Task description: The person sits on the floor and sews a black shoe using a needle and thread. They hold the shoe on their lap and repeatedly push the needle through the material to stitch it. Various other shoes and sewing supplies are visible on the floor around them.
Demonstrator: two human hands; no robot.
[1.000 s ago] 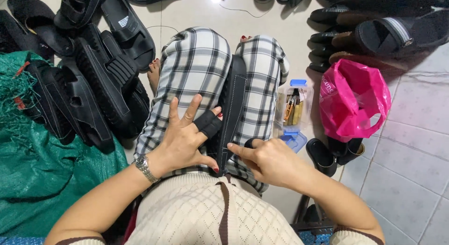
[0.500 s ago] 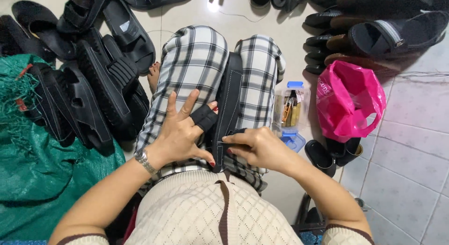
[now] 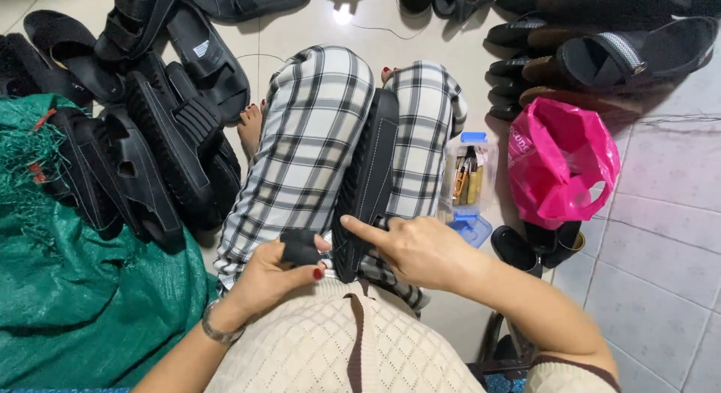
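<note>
A black sandal (image 3: 369,179) stands on its edge between my checked-trousered knees, sole side toward the left. My left hand (image 3: 272,277), with a wristwatch and a black wrap on one finger, is curled against the sandal's near end and pinches its strap there. My right hand (image 3: 417,249) lies on the sandal's right side, its forefinger stretched along the near end of the sole.
A heap of black sandals (image 3: 150,145) lies at the left beside a green woven sack (image 3: 82,303). More sandals (image 3: 601,55) are stacked at the upper right. A pink plastic bag (image 3: 559,164) and a clear box of tools (image 3: 466,179) sit by my right knee.
My left hand has gone from spread flat on my left knee to curled around the sandal's near end. My right hand has shifted left along the sole.
</note>
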